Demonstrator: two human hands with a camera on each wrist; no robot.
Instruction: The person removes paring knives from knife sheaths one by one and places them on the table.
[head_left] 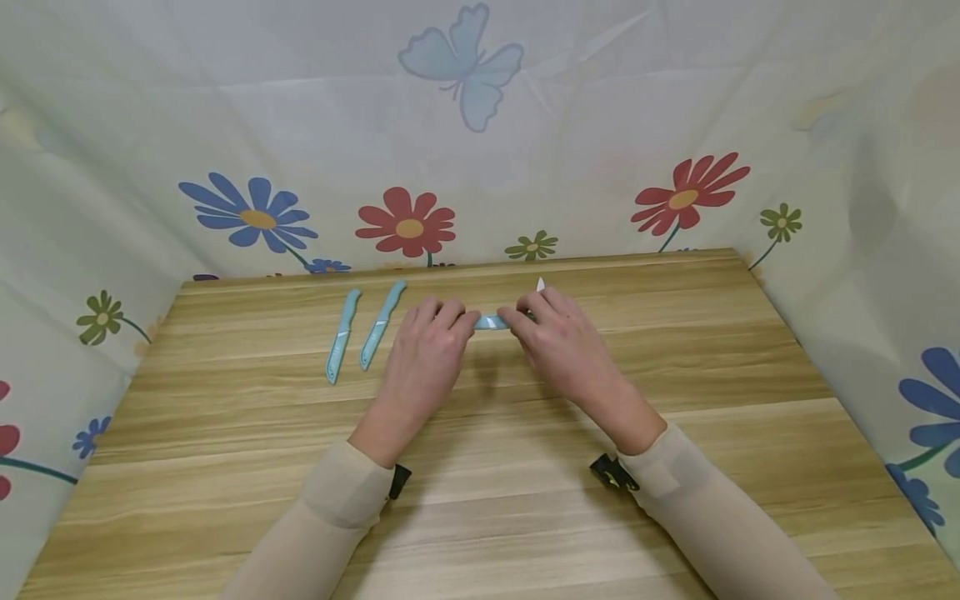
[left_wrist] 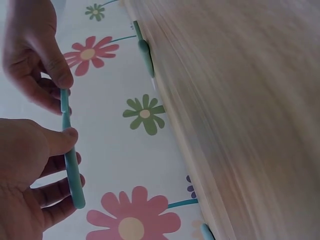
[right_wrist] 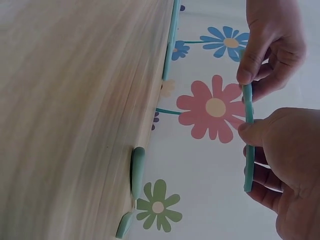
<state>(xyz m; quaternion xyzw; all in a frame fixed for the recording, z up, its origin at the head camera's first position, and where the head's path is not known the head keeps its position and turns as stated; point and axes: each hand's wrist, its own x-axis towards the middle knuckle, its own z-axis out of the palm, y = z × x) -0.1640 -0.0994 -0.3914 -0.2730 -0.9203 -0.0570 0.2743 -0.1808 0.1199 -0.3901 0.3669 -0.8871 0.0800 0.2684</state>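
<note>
Both hands hold a light-blue knife in a sheath (head_left: 492, 322) level above the back of the table. My left hand (head_left: 431, 350) pinches the handle (left_wrist: 75, 182) between thumb and fingers. At the other end, my right hand (head_left: 562, 342) grips the sheath (right_wrist: 249, 162). Handle and sheath meet in line between the hands. Behind the right hand lies another knife, mostly hidden in the head view, its white blade tip (head_left: 541, 285) showing; its green-blue handle (right_wrist: 137, 172) appears in the right wrist view.
Left of the hands, two light-blue sheathed knives (head_left: 343, 337) lie side by side on the wood-grain table (head_left: 487, 517). A flowered cloth (head_left: 480, 183) stands along the table's back edge and both sides.
</note>
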